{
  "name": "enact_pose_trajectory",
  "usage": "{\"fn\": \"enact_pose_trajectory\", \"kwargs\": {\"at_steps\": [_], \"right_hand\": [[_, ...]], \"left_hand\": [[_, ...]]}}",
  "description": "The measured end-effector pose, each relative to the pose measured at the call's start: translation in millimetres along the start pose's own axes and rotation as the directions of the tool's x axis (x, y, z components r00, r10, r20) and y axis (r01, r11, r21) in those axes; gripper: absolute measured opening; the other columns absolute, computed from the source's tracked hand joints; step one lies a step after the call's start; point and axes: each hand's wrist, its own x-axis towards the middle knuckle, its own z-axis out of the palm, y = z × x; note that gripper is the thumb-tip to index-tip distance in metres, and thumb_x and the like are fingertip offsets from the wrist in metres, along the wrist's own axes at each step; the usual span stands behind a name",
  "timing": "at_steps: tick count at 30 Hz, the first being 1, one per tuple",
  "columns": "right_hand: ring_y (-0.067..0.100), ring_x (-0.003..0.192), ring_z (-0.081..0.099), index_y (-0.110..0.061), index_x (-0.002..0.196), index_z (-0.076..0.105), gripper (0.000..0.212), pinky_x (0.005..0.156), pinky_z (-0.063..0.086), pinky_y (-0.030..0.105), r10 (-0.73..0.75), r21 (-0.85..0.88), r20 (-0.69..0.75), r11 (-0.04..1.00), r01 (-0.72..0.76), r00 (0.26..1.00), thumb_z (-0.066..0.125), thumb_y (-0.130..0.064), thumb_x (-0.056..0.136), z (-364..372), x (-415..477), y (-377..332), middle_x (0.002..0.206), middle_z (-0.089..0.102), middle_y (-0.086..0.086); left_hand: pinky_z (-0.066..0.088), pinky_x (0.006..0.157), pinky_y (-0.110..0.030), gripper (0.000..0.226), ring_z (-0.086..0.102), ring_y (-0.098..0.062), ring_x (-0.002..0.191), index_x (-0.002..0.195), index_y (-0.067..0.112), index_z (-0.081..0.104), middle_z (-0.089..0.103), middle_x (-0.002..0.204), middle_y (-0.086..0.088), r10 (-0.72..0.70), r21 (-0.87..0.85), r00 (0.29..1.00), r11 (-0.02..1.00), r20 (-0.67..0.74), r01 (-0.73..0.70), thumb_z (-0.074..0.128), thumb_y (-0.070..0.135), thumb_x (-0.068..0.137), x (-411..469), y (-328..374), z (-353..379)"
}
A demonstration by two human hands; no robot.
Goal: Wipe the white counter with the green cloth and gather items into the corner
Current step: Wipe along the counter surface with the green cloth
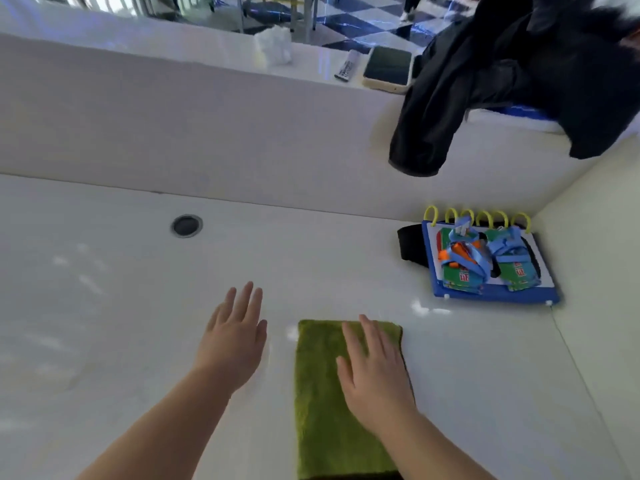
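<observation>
While both hands lie flat — right (pixel 372 370) pressing, left (pixel 235 336) beside — the green cloth (pixel 322 403) looks plush, folded oblong.

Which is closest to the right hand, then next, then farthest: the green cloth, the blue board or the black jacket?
1. Green cloth, under the right hand.
2. Blue board, in the right corner.
3. Black jacket, up on the ledge.
</observation>
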Motion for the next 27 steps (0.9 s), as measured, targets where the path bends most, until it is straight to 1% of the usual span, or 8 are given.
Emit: {"fn": "enact_pose_trajectory", "kwargs": {"at_steps": [4, 6, 8, 10, 13, 14, 20, 27], "right_hand": [[0.019, 0.148, -0.01, -0.041, 0.147, -0.025, 0.064, 0.115, -0.007, 0.037, 0.119, -0.013, 0.023, 0.993, -0.119, 0.993, 0.002, -0.062, 0.092, 33.9, -16.8, -27.0, 0.161, -0.016, -0.007], [0.017, 0.146, -0.022, -0.043, 0.14, -0.033, 0.063, 0.114, -0.011, 0.036, 0.15, -0.026, 0.015, 0.988, -0.15, 0.989, -0.009, -0.065, 0.086, 47.9, -21.5, -34.7, 0.16, -0.022, -0.007], [0.017, 0.142, -0.032, -0.044, 0.142, -0.029, 0.065, 0.116, -0.015, 0.038, 0.167, -0.039, -0.006, 0.985, -0.167, 0.986, -0.016, -0.067, 0.083, 58.2, -24.0, -38.5, 0.159, -0.026, -0.004], [0.021, 0.146, -0.021, -0.042, 0.151, -0.009, 0.069, 0.119, -0.01, 0.04, 0.2, -0.038, -0.052, 0.979, -0.202, 0.978, -0.013, -0.067, 0.086, 60.7, -21.4, -44.4, 0.162, -0.015, -0.001], [0.032, 0.146, 0.022, -0.033, 0.15, 0.031, 0.064, 0.115, 0.015, 0.047, 0.243, -0.028, -0.091, 0.969, -0.246, 0.966, 0.009, -0.059, 0.096, 55.8, -16.4, -52.5, 0.16, 0.023, 0.006], [0.033, 0.144, 0.028, -0.032, 0.149, 0.037, 0.063, 0.113, 0.021, 0.049, 0.245, -0.03, -0.102, 0.968, -0.249, 0.964, 0.013, -0.058, 0.097, 54.9, -14.9, -53.5, 0.158, 0.028, 0.006], [0.031, 0.145, 0.026, -0.033, 0.149, 0.035, 0.061, 0.113, 0.025, 0.051, 0.242, -0.072, -0.126, 0.965, -0.252, 0.962, 0.014, -0.057, 0.096, 59.2, -12.6, -52.6, 0.159, 0.026, 0.003], [0.03, 0.146, 0.024, -0.033, 0.151, 0.029, 0.061, 0.113, 0.023, 0.051, 0.252, -0.065, -0.117, 0.963, -0.261, 0.961, 0.019, -0.056, 0.096, 57.6, 2.1, -48.2, 0.161, 0.022, 0.0]], "left_hand": [[-0.005, 0.123, -0.035, 0.061, -0.018, -0.021, 0.152, 0.159, 0.019, -0.008, -0.018, 0.166, 0.005, 0.055, -0.006, 0.998, 0.998, 0.032, -0.055, 0.014, 0.041, 0.106, 10.8, -22.9, 11.6], [-0.006, 0.123, -0.034, 0.061, -0.018, -0.021, 0.153, 0.16, 0.018, -0.006, -0.016, 0.167, 0.004, 0.074, -0.008, 0.997, 0.997, 0.033, -0.074, 0.014, 0.041, 0.106, 15.6, -30.2, 18.2], [-0.007, 0.123, -0.034, 0.062, -0.017, -0.021, 0.153, 0.16, 0.018, -0.004, -0.014, 0.167, 0.004, 0.107, -0.008, 0.994, 0.994, 0.028, -0.107, 0.014, 0.042, 0.106, 20.0, -34.1, 24.8], [-0.008, 0.122, -0.033, 0.064, -0.018, -0.019, 0.152, 0.16, 0.018, -0.004, -0.015, 0.165, 0.006, 0.139, -0.007, 0.99, 0.99, 0.013, -0.139, 0.013, 0.045, 0.105, 26.8, -36.3, 29.1], [-0.012, 0.121, -0.033, 0.066, -0.027, -0.014, 0.147, 0.159, 0.018, -0.008, -0.024, 0.159, 0.009, 0.157, 0.015, 0.988, 0.987, -0.005, -0.157, 0.011, 0.048, 0.103, 32.6, -37.9, 35.4], [-0.014, 0.121, -0.033, 0.067, -0.03, -0.013, 0.145, 0.158, 0.018, -0.009, -0.025, 0.158, 0.009, 0.156, 0.027, 0.988, 0.987, -0.014, -0.155, 0.009, 0.049, 0.102, 32.4, -38.0, 37.4], [-0.016, 0.121, -0.033, 0.066, -0.031, -0.013, 0.146, 0.153, 0.021, -0.019, -0.025, 0.161, 0.01, 0.15, 0.026, 0.987, 0.989, -0.056, -0.148, 0.004, 0.052, 0.099, 29.8, -39.0, 40.1], [-0.019, 0.118, -0.03, 0.073, -0.033, -0.008, 0.143, 0.156, 0.023, -0.017, -0.024, 0.16, 0.014, 0.125, 0.034, 0.99, 0.992, -0.058, -0.123, 0.009, 0.057, 0.097, 43.5, -37.5, 38.0]]}}
